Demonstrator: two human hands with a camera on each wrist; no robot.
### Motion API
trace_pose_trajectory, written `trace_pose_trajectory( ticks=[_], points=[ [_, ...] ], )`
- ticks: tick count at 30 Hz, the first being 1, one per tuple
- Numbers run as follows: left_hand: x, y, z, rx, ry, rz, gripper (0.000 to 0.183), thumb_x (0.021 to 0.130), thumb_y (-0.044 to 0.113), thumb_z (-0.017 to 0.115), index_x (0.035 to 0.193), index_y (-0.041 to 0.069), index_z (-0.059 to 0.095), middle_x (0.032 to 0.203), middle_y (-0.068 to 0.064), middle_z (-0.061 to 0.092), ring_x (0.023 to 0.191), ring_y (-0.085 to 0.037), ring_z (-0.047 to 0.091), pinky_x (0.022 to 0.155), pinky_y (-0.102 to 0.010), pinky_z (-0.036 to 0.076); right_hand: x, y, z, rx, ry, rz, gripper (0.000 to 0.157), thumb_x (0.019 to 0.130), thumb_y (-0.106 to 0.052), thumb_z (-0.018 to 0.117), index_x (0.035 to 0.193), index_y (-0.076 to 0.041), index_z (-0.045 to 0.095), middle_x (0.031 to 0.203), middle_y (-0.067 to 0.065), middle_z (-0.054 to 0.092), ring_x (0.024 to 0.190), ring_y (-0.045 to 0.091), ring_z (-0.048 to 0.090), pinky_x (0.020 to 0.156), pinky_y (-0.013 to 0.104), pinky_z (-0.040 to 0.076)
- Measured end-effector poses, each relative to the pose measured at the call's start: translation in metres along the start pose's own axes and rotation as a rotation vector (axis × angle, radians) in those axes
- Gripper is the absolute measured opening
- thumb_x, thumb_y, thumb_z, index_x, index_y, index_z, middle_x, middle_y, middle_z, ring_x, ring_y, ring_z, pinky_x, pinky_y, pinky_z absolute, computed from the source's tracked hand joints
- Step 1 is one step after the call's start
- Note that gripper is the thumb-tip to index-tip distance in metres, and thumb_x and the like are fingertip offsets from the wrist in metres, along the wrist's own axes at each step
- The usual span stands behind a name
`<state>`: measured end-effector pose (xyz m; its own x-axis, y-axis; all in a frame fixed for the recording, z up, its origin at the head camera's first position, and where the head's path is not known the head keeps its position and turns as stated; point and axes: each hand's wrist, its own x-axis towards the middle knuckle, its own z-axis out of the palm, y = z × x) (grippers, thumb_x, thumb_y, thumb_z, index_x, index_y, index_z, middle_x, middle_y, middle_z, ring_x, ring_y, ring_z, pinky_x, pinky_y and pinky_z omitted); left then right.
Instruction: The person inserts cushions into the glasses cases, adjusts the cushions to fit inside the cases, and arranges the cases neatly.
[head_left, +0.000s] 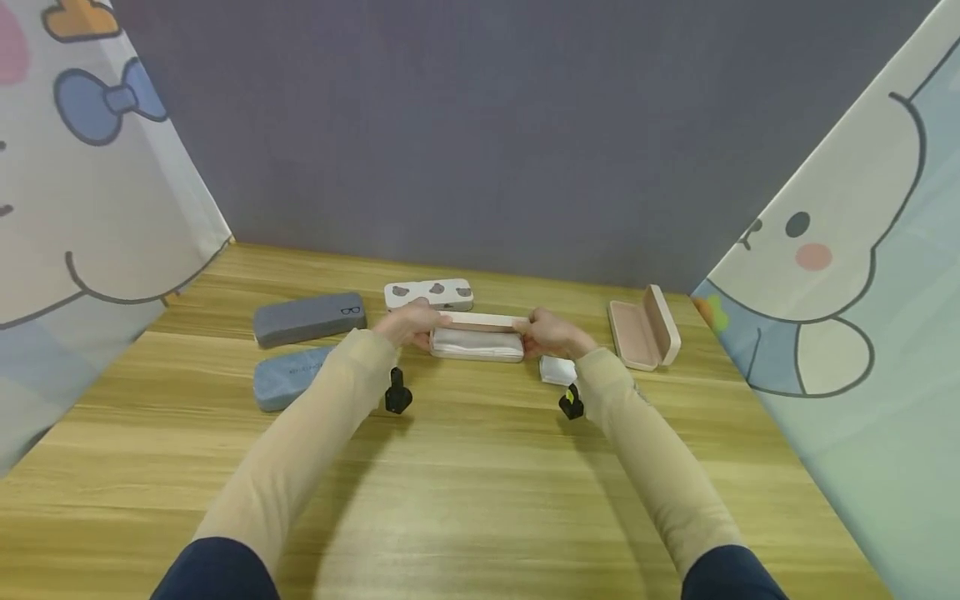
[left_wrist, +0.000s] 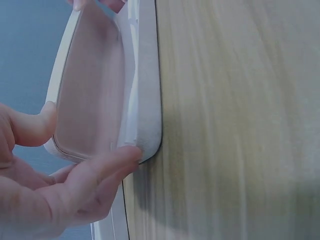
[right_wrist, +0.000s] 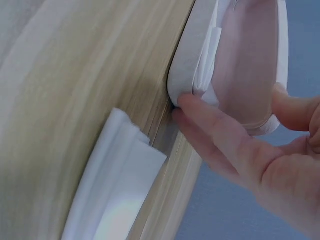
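Pink-lined glasses case (head_left: 480, 326) stands lid-up near the middle of the tabletop's (head_left: 480, 475) back edge, left hand (head_left: 410, 322) and right hand (head_left: 557, 335) gripping its ends, thumbs (right_wrist: 292, 111) on the lid (left_wrist: 92, 85), fingers (right_wrist: 215, 122) bracing the base (left_wrist: 150, 95), I'd guess to steady both around the white cloth (head_left: 477, 342)

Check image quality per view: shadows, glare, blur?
Head: soft shadows on the table beside both sleeves; lettering on the blue case too soft to read. Left wrist: hazy, low contrast, wood grain smeared, dim shadow below the open case. Right wrist: also hazy, with a bright glare patch low on the folded white cloth.
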<state>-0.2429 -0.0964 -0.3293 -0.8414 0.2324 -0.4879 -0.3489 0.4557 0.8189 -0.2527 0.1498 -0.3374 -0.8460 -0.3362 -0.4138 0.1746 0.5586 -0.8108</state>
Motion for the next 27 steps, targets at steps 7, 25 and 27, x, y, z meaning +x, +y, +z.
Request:
trace_pose_trajectory(
  ticks=[7, 25, 27],
  points=[
    [-0.0074, -0.0087, 0.0028, 0.022, 0.038, 0.014, 0.064, 0.1, 0.022, 0.048, 0.147, -0.005, 0.013, 0.148, -0.023, 0.026, 0.123, -0.033, 0.045, 0.103, -0.041, 0.046, 0.0009, 0.0031, 0.0074, -0.021, 0.0, -0.013, 0.026, 0.104, -0.015, 0.038, 0.111, 0.01, 0.043, 0.098, 0.014, 0.051, 0.082, 0.018, 0.055, 0.096, 0.044, 0.051],
    [-0.0071, -0.0067, 0.005, 0.045, 0.054, 0.046, 0.064, 0.098, 0.019, 0.053, 0.146, -0.007, 0.019, 0.153, -0.023, 0.024, 0.139, -0.036, 0.035, 0.106, -0.041, 0.044, -0.0047, 0.0055, 0.0056, -0.061, -0.002, -0.051, 0.029, 0.103, -0.011, 0.038, 0.115, 0.014, 0.045, 0.114, 0.025, 0.055, 0.092, 0.022, 0.059, 0.093, 0.04, 0.053],
    [-0.0077, -0.0069, 0.0043, 0.04, 0.061, 0.043, 0.065, 0.098, 0.018, 0.053, 0.147, -0.007, 0.018, 0.154, -0.023, 0.024, 0.14, -0.036, 0.034, 0.107, -0.041, 0.043, -0.0053, 0.0036, 0.0064, -0.079, -0.001, -0.069, 0.029, 0.102, -0.01, 0.039, 0.115, 0.015, 0.048, 0.108, 0.021, 0.057, 0.088, 0.02, 0.058, 0.089, 0.036, 0.055]
  ],
)
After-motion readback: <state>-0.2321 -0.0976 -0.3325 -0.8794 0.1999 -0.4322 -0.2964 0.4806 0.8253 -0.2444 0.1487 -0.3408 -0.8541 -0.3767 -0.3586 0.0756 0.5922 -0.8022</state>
